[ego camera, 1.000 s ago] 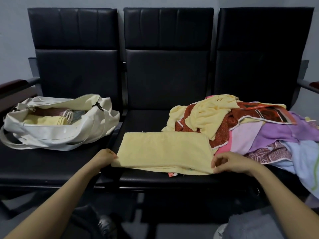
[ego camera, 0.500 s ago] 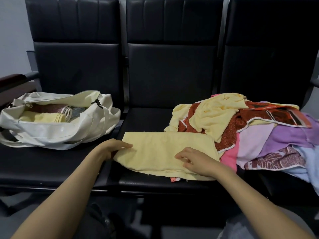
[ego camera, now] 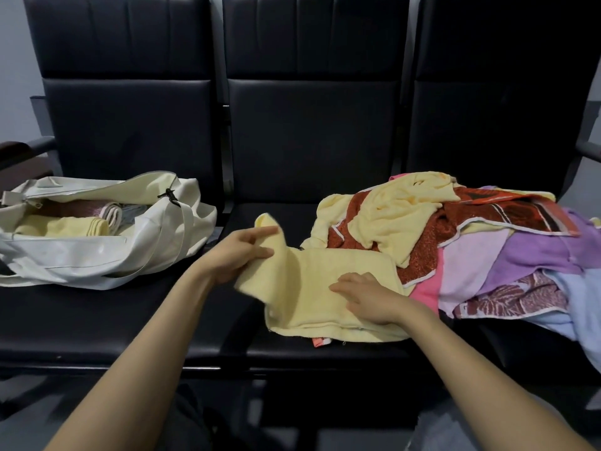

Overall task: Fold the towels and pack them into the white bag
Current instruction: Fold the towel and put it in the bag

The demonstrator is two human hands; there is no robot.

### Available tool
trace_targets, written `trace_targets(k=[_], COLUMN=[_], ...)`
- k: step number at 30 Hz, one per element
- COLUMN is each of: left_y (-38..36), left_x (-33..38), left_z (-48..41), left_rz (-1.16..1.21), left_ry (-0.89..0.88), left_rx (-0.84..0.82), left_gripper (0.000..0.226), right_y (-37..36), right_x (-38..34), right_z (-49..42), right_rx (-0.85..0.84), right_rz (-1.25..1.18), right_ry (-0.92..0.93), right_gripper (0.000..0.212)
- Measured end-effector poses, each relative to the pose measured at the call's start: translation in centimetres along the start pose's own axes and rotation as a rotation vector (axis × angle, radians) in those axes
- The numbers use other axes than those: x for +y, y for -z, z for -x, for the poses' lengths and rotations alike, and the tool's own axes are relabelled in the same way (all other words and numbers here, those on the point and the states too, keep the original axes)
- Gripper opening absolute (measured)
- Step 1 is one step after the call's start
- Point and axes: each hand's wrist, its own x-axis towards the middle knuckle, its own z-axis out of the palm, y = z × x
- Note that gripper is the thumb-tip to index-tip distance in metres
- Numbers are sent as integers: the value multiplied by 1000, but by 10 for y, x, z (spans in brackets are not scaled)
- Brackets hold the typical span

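A pale yellow towel (ego camera: 312,288) lies partly folded on the middle black seat. My left hand (ego camera: 240,252) grips its left end and lifts it off the seat toward the right. My right hand (ego camera: 367,294) rests flat on the towel's middle, fingers spread, pressing it down. The white bag (ego camera: 97,255) sits open on the left seat with a folded yellow towel (ego camera: 65,226) and other folded towels inside. A heap of unfolded towels (ego camera: 455,242), yellow, rust, pink, purple and light blue, covers the right seat.
A row of three black padded seats (ego camera: 97,320) with tall backs stands against a grey wall. An armrest (ego camera: 19,151) sticks out at far left. A small orange scrap (ego camera: 320,341) peeks from under the yellow towel's front edge.
My left hand has picked up the towel's left end and swung it up and rightward. My right hand slid from the towel's right corner to its middle. The camera moved closer.
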Motion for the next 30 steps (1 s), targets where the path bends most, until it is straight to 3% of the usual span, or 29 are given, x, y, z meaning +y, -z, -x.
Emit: trace_targets(k=[4,8,11,13,15,18,21,23,25,27,28,30], left_y=[-53,-107,-139,-151,-151,-136,-116,-106,-101,-100,-100,-103], left_x=[20,35,37,35,32,25,15,6,-4,-12,-14,-19], left_z=[-7,-19,-24,-24,-25,-26,-28,-29,-30,-30,-30,-31], left_rz=[-54,-171,-55,49,108,97,-67,-222,-355,-432,-434,-393], left_ry=[-62,-71,-32,8,38,50,41,57,119,203,234,259], left_rx=[-99,-209,-300,-298,-228,-98,31,97,125,121,119,119], left_gripper=[54,61,65,64,59,52,44,42,41,24,13,11], right_y=[-2,9,21,22,22,25,30,32,31,29,29,30], right_x=[7,7,4,7,10,16,21,27,34,40,42,42], right_z=[-8,-7,-1,1,4,9,16,18,18,20,22,27], right_rx=[176,423,491,490,460,453,518,536,537,509,502,493], right_rz=[-74,-788,-1355,-1397,-1329,-1042,-576,-450,-332,-160,-77,80], right_ry=[-65,-167,-301,-396,-435,-374,-350,-349,-387,-433,-457,-473], right_gripper=[50,32,43,53,55,51,53,52,52,46,43,39])
